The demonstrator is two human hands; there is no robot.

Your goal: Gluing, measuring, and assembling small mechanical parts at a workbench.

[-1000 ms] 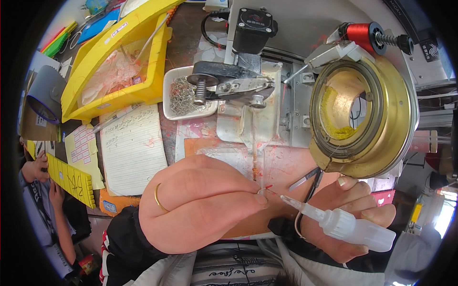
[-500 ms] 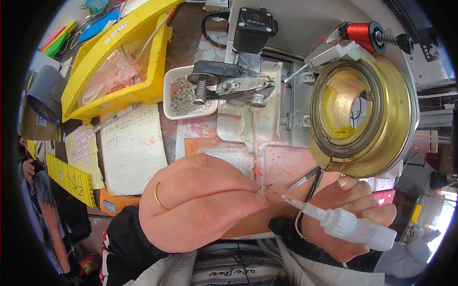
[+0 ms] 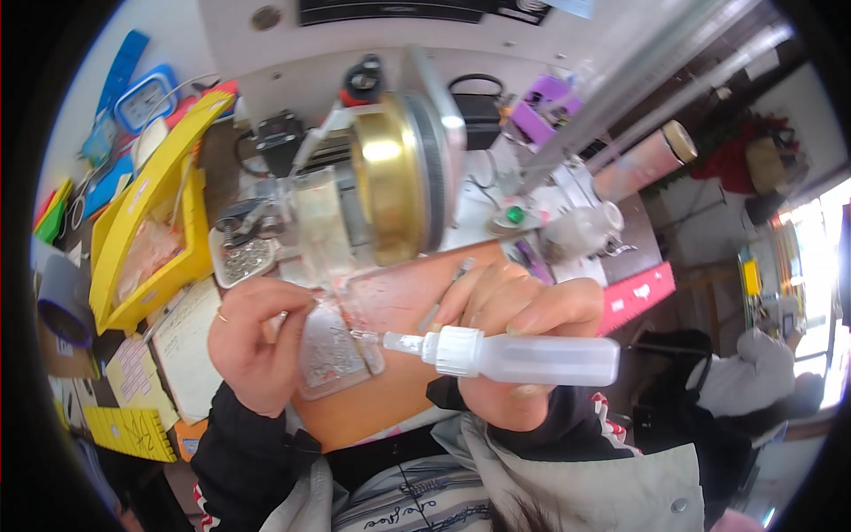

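My right hand point(image 3: 519, 306) is wrapped round a translucent white dropper bottle point(image 3: 554, 359) with a ribbed collar. The bottle lies nearly level, its thin clear nozzle pointing left toward my other hand without touching it. My left hand point(image 3: 257, 341), with a gold ring on one finger, is closed in a pinch. Whatever sits between those fingertips is too small to make out. Below the nozzle lies a clear shallow tray point(image 3: 332, 359) with tiny shiny bits in it, on an orange board point(image 3: 332, 417). Part of a slim metal tool point(image 3: 449, 293) shows beside my right fingers.
A winding machine with a brass ring point(image 3: 386, 191) stands behind my hands. At left are a white dish of small metal parts point(image 3: 244, 259), a yellow bin point(image 3: 191, 230) and a notebook point(image 3: 191, 337). A bottle point(image 3: 581, 230) and a pink ruler point(image 3: 638, 297) are at right.
The view has turned to the right. The dropper bottle now appears larger, in front of my right hand. My left hand sits farther left in the picture, still pinched, and the clear tray shows more fully.
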